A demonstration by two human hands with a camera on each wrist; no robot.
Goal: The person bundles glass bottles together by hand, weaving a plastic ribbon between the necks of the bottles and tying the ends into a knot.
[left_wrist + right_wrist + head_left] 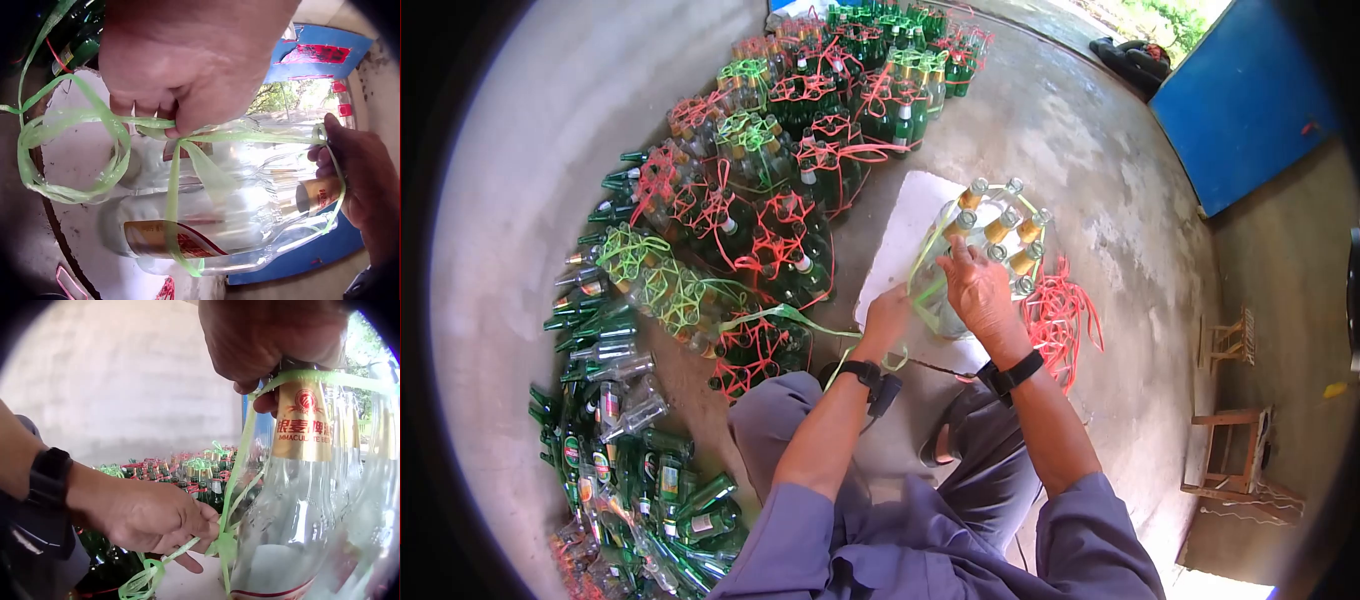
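Clear gold-necked bottles (pixel 990 240) clustered upright on white board (pixel 900 225); green strap (pixel 69 156) looped around them, taut.

Both our forearms reach forward, sleeves pushed up to the elbows and a dark band on each wrist. Our left hand (pixel 888 315) is palm down, thumb and curled fingers pinching the green strap (pixel 172 209). Our right hand (pixel 975 290) lies just beyond, back upward, fingers hooked round the same strap.

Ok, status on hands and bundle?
Left hand pinches green strap. Right hand holds strap at a bottle neck. Clear-bottle bundle on white board, nothing blocking.
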